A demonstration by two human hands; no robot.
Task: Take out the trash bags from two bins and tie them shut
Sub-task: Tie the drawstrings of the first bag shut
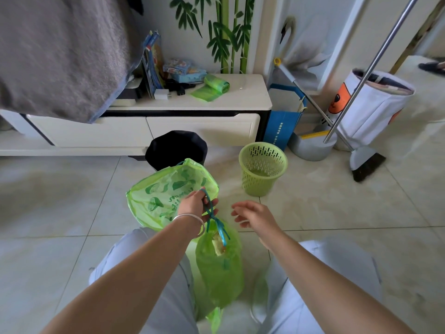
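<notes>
While the left hand (195, 203) grips the blue drawstring (212, 213) of a tied green trash bag (219, 268) hanging above the floor (337, 213), the right hand (255, 214) hovers beside it, fingers loosely apart, near the green bin (263, 168).

Lower green bag (218, 268) blurred at its base, black bin (177, 148) partly hidden, contents perhaps scraps

Silver bangle (192, 221) on left wrist; pale trousers (337, 273).
</notes>
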